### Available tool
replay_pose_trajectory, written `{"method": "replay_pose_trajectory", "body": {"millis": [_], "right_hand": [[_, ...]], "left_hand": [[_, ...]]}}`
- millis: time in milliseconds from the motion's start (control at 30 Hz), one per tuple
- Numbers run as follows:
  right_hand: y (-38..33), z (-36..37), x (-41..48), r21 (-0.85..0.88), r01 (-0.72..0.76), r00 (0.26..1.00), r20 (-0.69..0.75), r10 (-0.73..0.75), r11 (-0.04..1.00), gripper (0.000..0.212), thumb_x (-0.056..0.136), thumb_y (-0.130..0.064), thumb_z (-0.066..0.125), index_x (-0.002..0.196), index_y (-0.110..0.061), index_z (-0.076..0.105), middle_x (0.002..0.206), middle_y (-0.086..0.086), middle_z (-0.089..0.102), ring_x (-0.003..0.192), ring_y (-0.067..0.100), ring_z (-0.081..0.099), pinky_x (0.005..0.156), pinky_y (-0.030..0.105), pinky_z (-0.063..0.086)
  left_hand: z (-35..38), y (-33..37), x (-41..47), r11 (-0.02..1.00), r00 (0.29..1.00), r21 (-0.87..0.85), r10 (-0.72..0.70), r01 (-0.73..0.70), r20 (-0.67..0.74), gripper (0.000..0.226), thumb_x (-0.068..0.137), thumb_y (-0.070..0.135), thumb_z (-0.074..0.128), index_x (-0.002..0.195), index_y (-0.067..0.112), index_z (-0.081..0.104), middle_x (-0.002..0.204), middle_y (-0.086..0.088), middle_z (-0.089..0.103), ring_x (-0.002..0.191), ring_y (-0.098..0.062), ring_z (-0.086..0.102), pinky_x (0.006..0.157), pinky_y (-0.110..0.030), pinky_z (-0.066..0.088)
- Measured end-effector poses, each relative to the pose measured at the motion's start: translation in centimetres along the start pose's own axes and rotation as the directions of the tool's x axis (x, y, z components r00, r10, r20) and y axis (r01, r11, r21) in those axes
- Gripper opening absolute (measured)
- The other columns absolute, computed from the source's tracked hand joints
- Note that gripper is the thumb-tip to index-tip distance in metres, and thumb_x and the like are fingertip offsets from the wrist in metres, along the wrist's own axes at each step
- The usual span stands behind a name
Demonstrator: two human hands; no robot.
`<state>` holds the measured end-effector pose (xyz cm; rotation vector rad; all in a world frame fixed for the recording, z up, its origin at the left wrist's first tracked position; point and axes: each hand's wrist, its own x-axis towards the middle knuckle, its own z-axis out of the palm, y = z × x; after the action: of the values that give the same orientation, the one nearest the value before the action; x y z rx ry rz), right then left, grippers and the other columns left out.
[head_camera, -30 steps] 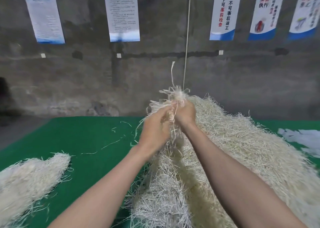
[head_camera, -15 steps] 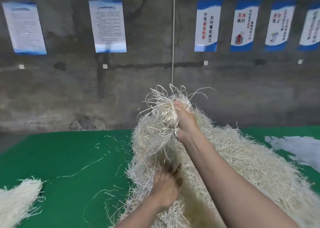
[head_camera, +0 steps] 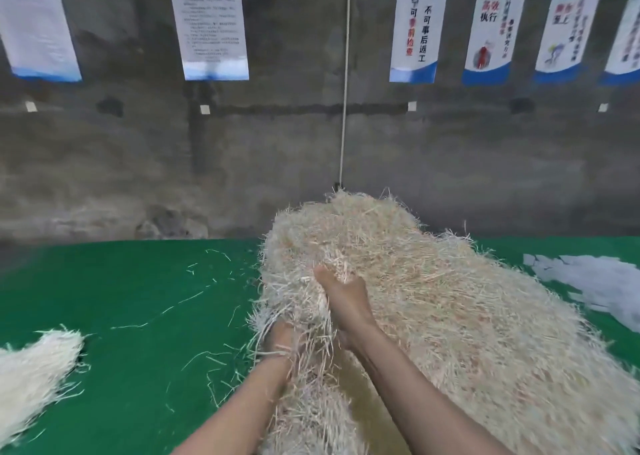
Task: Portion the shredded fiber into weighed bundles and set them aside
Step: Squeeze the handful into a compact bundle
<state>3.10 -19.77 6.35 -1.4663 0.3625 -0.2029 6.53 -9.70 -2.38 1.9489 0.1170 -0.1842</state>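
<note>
Early days by the look of it: just 1 small bundle [head_camera: 31,368] sits off left on the green table [head_camera: 138,316], the big fiber pile [head_camera: 450,316] in the middle looks barely dented, the person's right hand [head_camera: 346,302] clutches a tuft of it, and the left hand [head_camera: 282,340] is buried in strands, grip unclear.

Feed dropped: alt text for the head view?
Two hands work a large pile of pale shredded fiber on a green table: the right hand grips strands, the left hand is half buried below it. A smaller fiber bundle lies far left.
</note>
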Motion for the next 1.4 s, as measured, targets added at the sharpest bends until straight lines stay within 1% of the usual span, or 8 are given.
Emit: {"method": "replay_pose_trajectory", "body": {"millis": [133,233,533,733,900,1067,1267,1400], "right_hand": [[-1.7,1.7,-0.6,0.095,0.12,0.989,-0.1,-0.111,0.988,0.089,0.089,-0.04,0.061,0.15,-0.008,0.005,0.155,0.01,0.021,0.14,0.029,0.025,0.11,0.042,0.027],[-2.6,4.0,-3.1,0.004,0.228,0.974,-0.014,-0.227,0.974,0.092,0.086,-0.059,0.054,0.151,-0.015,0.006,0.158,0.005,0.011,0.143,0.026,0.018,0.111,0.045,0.023],[-4.0,1.4,-10.2,-0.254,0.534,0.839,0.279,-0.468,0.806,0.057,0.078,-0.029,0.074,0.126,-0.033,0.045,0.125,-0.006,0.053,0.105,0.006,0.056,0.094,0.042,0.051],[4.5,1.6,-15.7,-0.438,0.612,0.715,0.662,-0.225,0.659,0.074,0.081,-0.047,0.067,0.141,-0.047,0.025,0.151,-0.012,0.027,0.127,0.001,0.031,0.102,0.031,0.033],[9.9,-0.2,-17.1,-0.451,0.368,0.854,0.51,-0.104,0.813,0.06,0.082,-0.026,0.069,0.133,-0.033,0.037,0.138,-0.018,0.036,0.128,0.009,0.038,0.107,0.038,0.037],[14.9,-1.7,-18.5,-0.423,0.386,0.915,0.291,-0.28,0.82,0.029,0.086,-0.006,0.063,0.087,-0.033,0.051,0.099,-0.019,0.05,0.08,0.002,0.05,0.066,0.004,0.042],[18.4,-3.0,-19.0,-0.542,0.359,0.933,0.229,-0.277,0.76,0.032,0.085,0.006,0.06,0.073,-0.024,0.058,0.082,-0.013,0.063,0.083,-0.009,0.056,0.087,0.027,0.044],[19.7,-3.1,-19.9,-0.707,0.441,0.892,0.275,-0.36,0.552,0.024,0.082,-0.013,0.056,0.104,-0.023,0.061,0.116,-0.003,0.061,0.111,0.008,0.047,0.109,0.046,0.031]], "left_hand": [[-4.4,4.3,-3.2,0.839,0.933,-0.431,0.223,-0.332,-0.283,0.038,0.095,0.017,0.05,0.133,0.017,0.052,0.13,-0.002,0.053,0.127,-0.02,0.043,0.106,-0.038,0.033],[-7.4,6.1,-6.5,0.571,0.959,-0.819,0.203,0.046,0.196,0.063,0.092,0.062,0.031,0.148,0.033,0.024,0.141,0.008,0.032,0.125,-0.024,0.037,0.108,-0.057,0.023],[-16.1,2.6,-11.4,0.892,0.895,-0.246,0.284,-0.378,-0.346,0.049,0.085,0.028,0.066,0.132,0.025,0.052,0.134,0.005,0.054,0.119,-0.016,0.052,0.105,-0.044,0.039],[-12.5,-4.5,-16.4,0.938,0.945,-0.119,0.319,-0.326,-0.073,0.036,0.077,0.027,0.071,0.105,0.046,0.058,0.112,0.024,0.057,0.107,0.002,0.053,0.09,-0.029,0.044],[-11.9,-8.3,-17.6,0.931,0.961,-0.366,0.111,-0.011,0.253,0.063,0.062,0.032,0.077,0.12,0.029,0.053,0.136,0.004,0.049,0.124,-0.012,0.045,0.101,-0.03,0.031],[-11.7,-11.8,-18.1,0.976,0.983,0.128,0.171,-0.179,0.069,0.079,0.071,0.055,0.068,0.137,0.019,0.045,0.142,0.007,0.043,0.115,0.001,0.034,0.098,-0.024,0.025],[-12.2,-15.5,-17.6,0.909,0.986,0.386,0.168,-0.16,0.013,0.045,0.075,0.064,0.052,0.057,0.026,0.036,0.068,0.013,0.042,0.076,-0.008,0.045,0.108,-0.044,0.027],[-12.4,-17.9,-17.6,0.892,0.979,0.404,0.174,-0.203,0.106,0.049,0.084,0.056,0.054,0.126,0.03,0.052,0.141,0.01,0.036,0.136,-0.015,0.026,0.115,-0.048,0.013]]}}
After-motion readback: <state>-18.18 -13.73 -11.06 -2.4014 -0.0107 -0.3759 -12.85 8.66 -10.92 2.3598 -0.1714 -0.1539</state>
